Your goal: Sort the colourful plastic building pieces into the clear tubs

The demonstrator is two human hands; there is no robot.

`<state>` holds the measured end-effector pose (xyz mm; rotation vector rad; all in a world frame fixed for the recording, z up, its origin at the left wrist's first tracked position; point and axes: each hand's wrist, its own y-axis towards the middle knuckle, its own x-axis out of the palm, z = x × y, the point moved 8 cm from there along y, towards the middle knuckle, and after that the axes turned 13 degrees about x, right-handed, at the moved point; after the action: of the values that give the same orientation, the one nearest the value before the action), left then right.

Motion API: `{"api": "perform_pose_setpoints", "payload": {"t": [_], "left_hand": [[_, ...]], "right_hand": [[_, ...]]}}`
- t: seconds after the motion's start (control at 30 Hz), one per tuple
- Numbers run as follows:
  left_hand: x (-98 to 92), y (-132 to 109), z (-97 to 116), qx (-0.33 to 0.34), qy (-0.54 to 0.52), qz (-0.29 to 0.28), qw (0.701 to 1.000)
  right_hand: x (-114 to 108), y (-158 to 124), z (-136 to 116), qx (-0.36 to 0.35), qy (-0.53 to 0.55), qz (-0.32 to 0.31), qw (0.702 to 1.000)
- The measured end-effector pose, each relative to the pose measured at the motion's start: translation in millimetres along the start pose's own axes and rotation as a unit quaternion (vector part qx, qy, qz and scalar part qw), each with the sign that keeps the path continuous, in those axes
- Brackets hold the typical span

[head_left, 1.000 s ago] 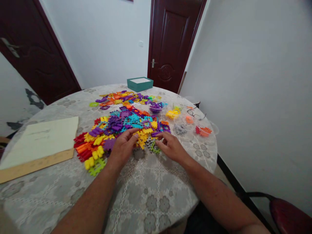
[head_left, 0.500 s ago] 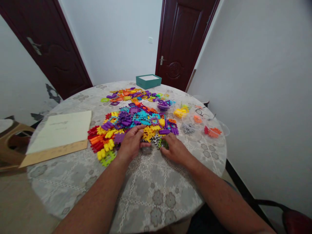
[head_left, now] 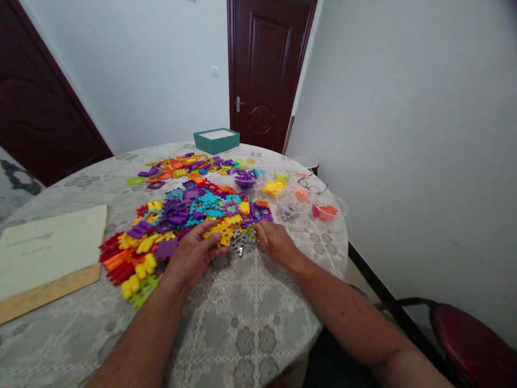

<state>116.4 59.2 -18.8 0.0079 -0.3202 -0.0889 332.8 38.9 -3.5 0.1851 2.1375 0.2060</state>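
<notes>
My left hand (head_left: 197,250) is at the near edge of a large pile of coloured plastic pieces, its thumb and fingers closed on yellow gear-like pieces (head_left: 223,231). Just to the right, my right hand (head_left: 274,241) has its fingers drawn together beside a green piece (head_left: 251,231); whether it grips anything is hidden. Between the hands lie grey pieces (head_left: 243,242). Purple pieces (head_left: 173,212) and turquoise pieces (head_left: 208,205) lie behind, with red pieces (head_left: 111,245) at the left of the pile.
A second pile (head_left: 180,167) lies farther back, near a green box (head_left: 217,141). Clear bowls with purple (head_left: 245,178) and orange pieces (head_left: 325,212) stand at the right, near glasses (head_left: 313,186). A paper sheet (head_left: 52,248) lies left.
The view has turned right, so the table contents appear farther left. My right hand's fingers have drawn closer together and more grey pieces show between the hands.
</notes>
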Motion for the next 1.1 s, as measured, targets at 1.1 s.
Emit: {"api": "perform_pose_setpoints", "payload": {"t": [1.1], "left_hand": [[-0.7,-1,-14,-0.006,0.037,-0.035,0.999]], "right_hand": [[-174,210,89,0.238,-0.123,0.184,0.945]]}}
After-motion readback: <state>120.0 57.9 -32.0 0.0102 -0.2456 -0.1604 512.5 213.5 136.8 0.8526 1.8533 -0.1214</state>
